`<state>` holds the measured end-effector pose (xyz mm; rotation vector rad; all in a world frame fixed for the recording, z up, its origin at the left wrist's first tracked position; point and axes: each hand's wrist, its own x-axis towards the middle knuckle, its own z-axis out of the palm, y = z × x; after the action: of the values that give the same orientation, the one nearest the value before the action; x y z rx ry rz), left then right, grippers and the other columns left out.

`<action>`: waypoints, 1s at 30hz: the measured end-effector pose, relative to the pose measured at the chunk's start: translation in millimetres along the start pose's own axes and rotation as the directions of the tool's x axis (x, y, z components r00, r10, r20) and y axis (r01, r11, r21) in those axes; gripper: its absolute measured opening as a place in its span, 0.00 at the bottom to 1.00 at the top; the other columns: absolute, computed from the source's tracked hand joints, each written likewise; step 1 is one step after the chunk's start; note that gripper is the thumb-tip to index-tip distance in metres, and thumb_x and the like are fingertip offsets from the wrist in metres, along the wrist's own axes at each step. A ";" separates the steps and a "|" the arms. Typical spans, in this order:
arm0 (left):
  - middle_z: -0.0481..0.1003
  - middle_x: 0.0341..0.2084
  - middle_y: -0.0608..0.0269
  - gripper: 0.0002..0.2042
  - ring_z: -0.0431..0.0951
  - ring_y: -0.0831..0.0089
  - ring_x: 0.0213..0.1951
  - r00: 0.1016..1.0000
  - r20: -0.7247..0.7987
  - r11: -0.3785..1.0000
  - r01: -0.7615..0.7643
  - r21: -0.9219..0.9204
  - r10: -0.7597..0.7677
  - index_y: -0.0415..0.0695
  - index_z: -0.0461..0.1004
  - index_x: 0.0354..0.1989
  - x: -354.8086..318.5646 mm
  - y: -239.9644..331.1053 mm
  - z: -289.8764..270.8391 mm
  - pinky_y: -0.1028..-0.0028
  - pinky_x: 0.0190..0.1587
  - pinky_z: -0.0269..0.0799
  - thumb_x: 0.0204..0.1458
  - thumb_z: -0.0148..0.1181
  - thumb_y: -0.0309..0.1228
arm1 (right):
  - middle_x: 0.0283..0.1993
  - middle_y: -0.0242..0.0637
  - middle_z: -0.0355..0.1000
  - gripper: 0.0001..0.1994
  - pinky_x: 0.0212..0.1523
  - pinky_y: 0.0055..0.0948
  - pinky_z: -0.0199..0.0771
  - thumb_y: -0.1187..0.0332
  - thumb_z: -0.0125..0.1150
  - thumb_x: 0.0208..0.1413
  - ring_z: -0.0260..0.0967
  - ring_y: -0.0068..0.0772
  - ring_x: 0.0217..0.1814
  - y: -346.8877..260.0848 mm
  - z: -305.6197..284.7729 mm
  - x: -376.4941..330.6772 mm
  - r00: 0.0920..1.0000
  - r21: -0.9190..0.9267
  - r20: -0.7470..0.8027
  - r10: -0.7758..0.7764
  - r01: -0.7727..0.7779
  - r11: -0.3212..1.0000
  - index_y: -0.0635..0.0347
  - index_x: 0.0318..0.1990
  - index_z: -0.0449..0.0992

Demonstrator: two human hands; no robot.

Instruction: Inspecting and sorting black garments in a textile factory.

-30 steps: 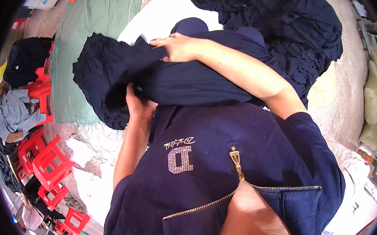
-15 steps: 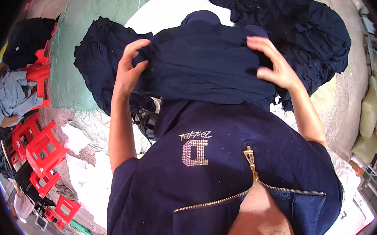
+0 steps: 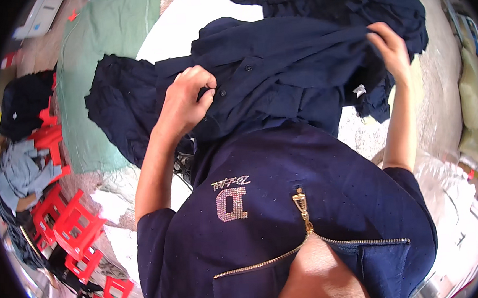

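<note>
Right hand (image 3: 393,52) pinches navy buttoned fabric garment (image 3: 291,62); left hand (image 3: 187,99) curled, grip unclear; uneven pull might crease it.

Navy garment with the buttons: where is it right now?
In the head view, the navy garment spans the upper middle, from beneath the left hand across to the right hand, below the dark heap at upper right.

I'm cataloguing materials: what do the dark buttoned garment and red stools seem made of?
Dark buttoned garment: apparently thin cloth, mostly matte, judging by its soft creases; fibre unclear. Red stools: probably moulded plastic with slight sheen, given their uniform colour and cut-out shapes.
</note>
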<state>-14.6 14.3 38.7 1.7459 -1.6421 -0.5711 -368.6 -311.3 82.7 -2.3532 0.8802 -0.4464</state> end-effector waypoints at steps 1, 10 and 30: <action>0.72 0.30 0.59 0.08 0.74 0.57 0.38 0.999 -0.022 0.999 0.042 0.027 -0.041 0.43 0.71 0.33 -2.4 2.4 4.4 0.62 0.42 0.70 0.44 0.60 0.19 | 0.43 0.40 0.75 0.08 0.50 0.27 0.73 0.72 0.61 0.59 0.75 0.35 0.46 6.1 12.3 0.9 0.989 -0.162 0.135 0.066 -0.044 0.986 0.65 0.44 0.76; 0.76 0.36 0.59 0.10 0.75 0.60 0.42 0.988 -0.141 0.998 0.055 -0.019 -0.057 0.41 0.75 0.40 12.2 36.7 -2.5 0.66 0.51 0.67 0.48 0.64 0.24 | 0.44 0.35 0.76 0.12 0.55 0.36 0.70 0.82 0.60 0.50 0.74 0.40 0.53 -92.0 104.1 -2.0 0.909 0.028 -0.050 -0.415 0.416 0.909 0.58 0.42 0.78; 0.77 0.41 0.60 0.15 0.74 0.59 0.48 0.992 -0.019 0.991 -0.127 0.036 0.128 0.44 0.76 0.42 55.0 25.7 6.9 0.64 0.53 0.66 0.45 0.66 0.20 | 0.37 0.24 0.74 0.08 0.56 0.35 0.56 0.74 0.70 0.48 0.71 0.29 0.47 -129.9 176.5 -15.3 0.824 0.136 -0.060 -0.563 0.565 0.813 0.53 0.37 0.79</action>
<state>-31.0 -40.8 59.4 1.6516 -1.7437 -0.4657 -230.7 -150.2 25.2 -2.4412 0.1141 -0.7397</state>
